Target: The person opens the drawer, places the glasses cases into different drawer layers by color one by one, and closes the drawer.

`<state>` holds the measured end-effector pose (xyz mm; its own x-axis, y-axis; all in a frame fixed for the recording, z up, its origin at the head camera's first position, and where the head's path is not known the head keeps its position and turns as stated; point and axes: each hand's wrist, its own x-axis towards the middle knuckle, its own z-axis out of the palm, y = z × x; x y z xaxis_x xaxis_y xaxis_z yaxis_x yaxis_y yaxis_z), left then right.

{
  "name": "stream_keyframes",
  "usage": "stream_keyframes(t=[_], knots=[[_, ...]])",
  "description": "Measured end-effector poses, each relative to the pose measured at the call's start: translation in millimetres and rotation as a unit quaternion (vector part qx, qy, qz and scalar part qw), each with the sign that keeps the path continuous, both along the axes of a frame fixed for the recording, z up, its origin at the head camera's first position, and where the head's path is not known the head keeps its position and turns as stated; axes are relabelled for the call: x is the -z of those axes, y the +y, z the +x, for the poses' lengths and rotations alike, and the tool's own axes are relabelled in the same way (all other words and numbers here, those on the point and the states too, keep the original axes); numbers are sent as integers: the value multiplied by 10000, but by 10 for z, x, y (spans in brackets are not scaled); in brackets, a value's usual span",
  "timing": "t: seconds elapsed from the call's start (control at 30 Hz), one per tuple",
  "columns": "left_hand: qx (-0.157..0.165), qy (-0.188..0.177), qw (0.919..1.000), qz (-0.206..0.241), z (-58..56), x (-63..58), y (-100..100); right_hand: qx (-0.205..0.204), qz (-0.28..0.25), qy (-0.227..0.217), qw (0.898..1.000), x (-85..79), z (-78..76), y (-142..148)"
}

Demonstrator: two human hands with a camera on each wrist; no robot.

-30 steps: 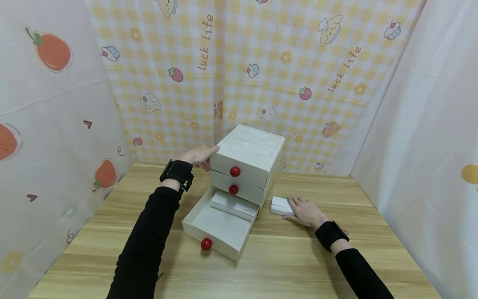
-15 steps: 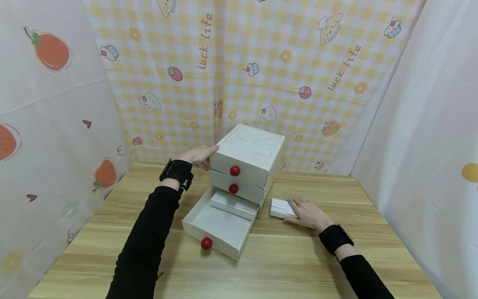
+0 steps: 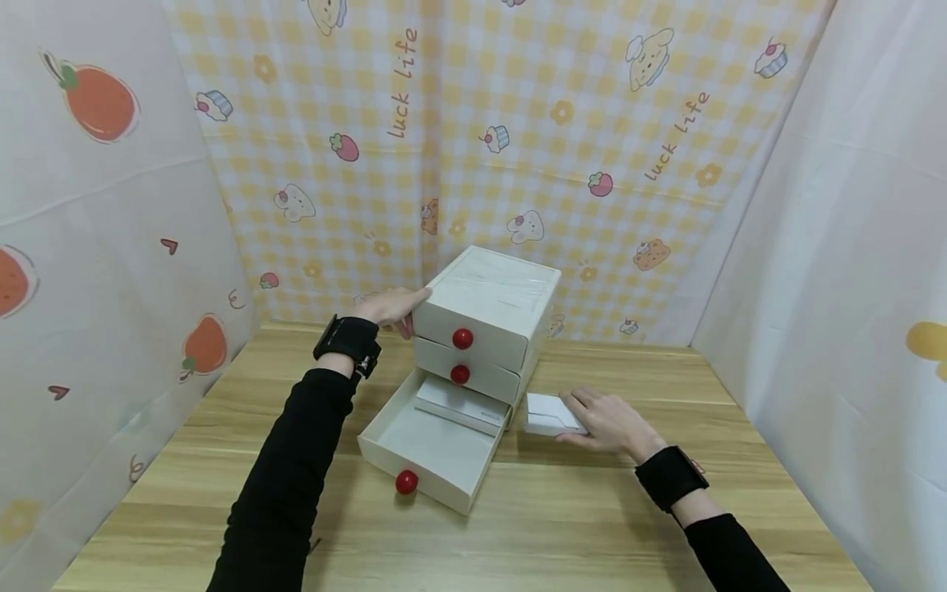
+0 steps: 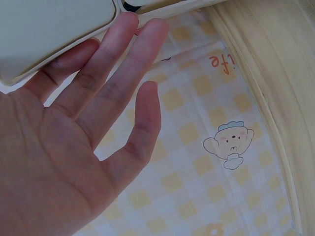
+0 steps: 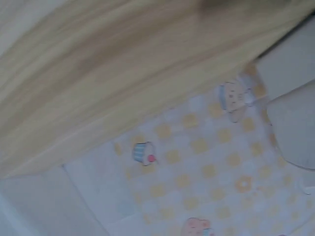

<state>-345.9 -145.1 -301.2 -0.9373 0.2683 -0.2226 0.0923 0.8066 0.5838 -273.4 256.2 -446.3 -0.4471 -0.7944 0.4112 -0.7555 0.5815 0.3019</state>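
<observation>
A white box (image 3: 549, 413) with a flap line on top is pinched between the thumb and fingers of my right hand (image 3: 607, 421), just right of the drawer cabinet. It appears raised slightly off the table. My left hand (image 3: 386, 307) rests on the left side of the white cabinet (image 3: 494, 288) near its top. In the left wrist view the left hand (image 4: 93, 118) has mostly straight fingers touching the cabinet (image 4: 54, 29). The bottom drawer (image 3: 429, 448) is pulled out, with another flat white box (image 3: 460, 405) at its back. My right hand is out of the right wrist view.
The upper drawers are closed, each with a red knob (image 3: 462, 339). Another red knob (image 3: 406, 482) sticks out from the bottom drawer's front. Behind the wooden table (image 3: 555, 526) hangs a yellow checked curtain (image 3: 473, 181); white curtains flank both sides.
My right hand has moved the white box slightly left, closer to the cabinet, and seems to have lifted it. My left hand and the drawers have stayed put.
</observation>
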Motion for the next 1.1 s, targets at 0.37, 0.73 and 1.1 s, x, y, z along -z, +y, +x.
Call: stream_keyframes(t=[0.37, 0.73, 1.1], knots=[[-106, 11, 9999, -19, 10, -1, -23, -301, -203, 170, 9992, -197, 155, -326], [-20, 60, 9999, -80, 6, 0, -8, 51, -7, 177, 9998, -464, 341, -1079], [-20, 59, 9999, -89, 10, 5, 7, 626, 350, 108, 9974, -492, 390, -1770]])
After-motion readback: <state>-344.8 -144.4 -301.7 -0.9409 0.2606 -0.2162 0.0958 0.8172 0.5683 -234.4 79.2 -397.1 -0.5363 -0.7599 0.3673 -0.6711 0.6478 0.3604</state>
